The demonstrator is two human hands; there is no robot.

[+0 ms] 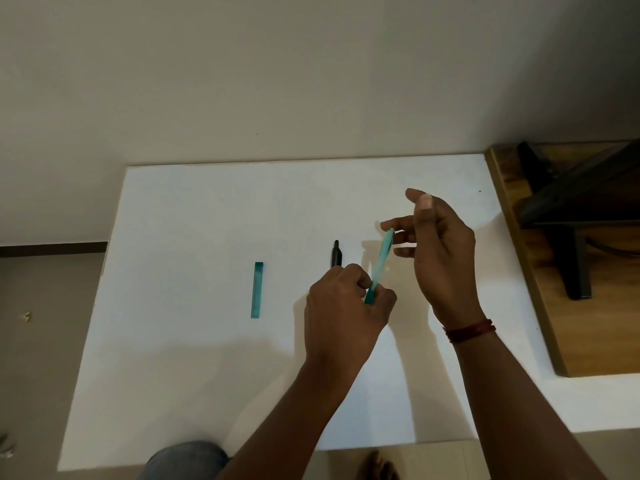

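Over the white tabletop (173,341) middle, your left hand (346,313) pinches the teal strip (381,261) by its lower end.
Your right hand (446,251) touches its top with straight fingers (398,223); lettering unreadable; second strip (257,289) and black pen (336,254) lie leftward; beige wall (242,81) behind.

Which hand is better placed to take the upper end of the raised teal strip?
Right. The right hand is open, fingers beside the upper end of the teal strip; the left hand grips the lower end.

I can read nothing here. No lettering, number or brand shows on the translucent teal plastic strip (381,261) I hold, on the second flat teal strip (257,289) lying on the white desk (173,341), or on the black pen (336,254).
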